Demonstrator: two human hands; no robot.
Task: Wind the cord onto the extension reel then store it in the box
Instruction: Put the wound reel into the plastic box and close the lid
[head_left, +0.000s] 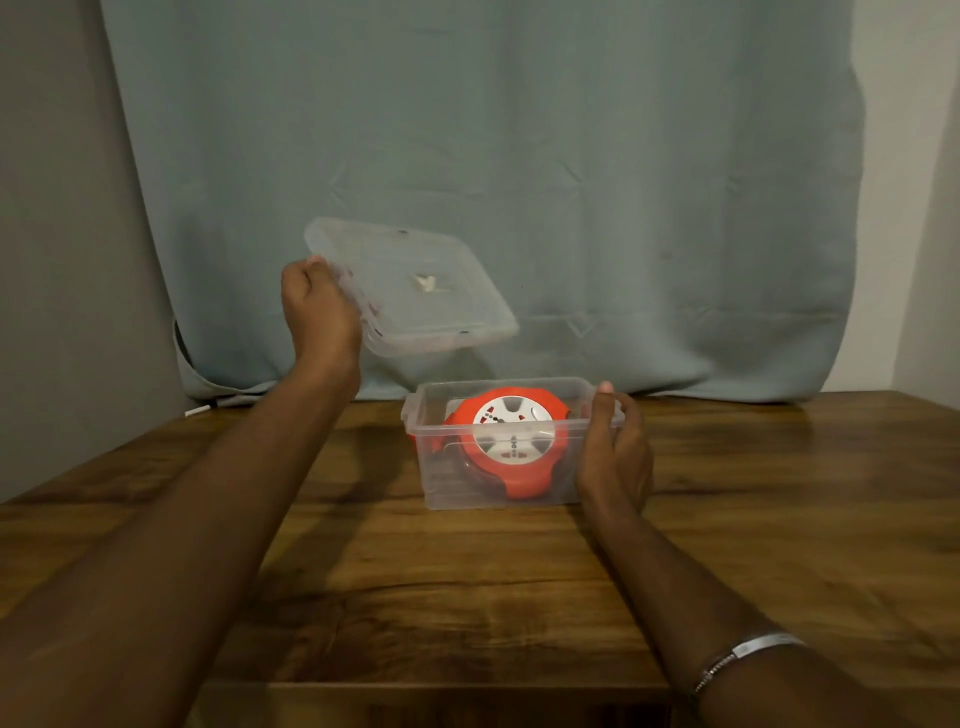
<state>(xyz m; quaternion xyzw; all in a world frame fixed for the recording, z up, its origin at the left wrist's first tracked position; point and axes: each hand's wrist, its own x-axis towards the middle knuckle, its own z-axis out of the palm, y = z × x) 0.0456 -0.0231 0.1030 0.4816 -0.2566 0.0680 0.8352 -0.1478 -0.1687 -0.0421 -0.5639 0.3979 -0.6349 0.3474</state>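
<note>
An orange extension reel (511, 447) with a white socket face lies tilted inside a clear plastic box (457, 493) on the wooden table. No loose cord shows outside the box. My left hand (319, 306) grips the left edge of the clear lid (415, 286) and holds it in the air, tilted, above and to the left of the box. My right hand (615, 447) presses flat against the box's right wall, thumb on the rim.
The wooden table (467, 597) reaches toward me, its front edge near the bottom of the view. A grey-blue curtain (519, 182) hangs just behind the box. A small white object (197, 410) lies at the table's far left by the curtain.
</note>
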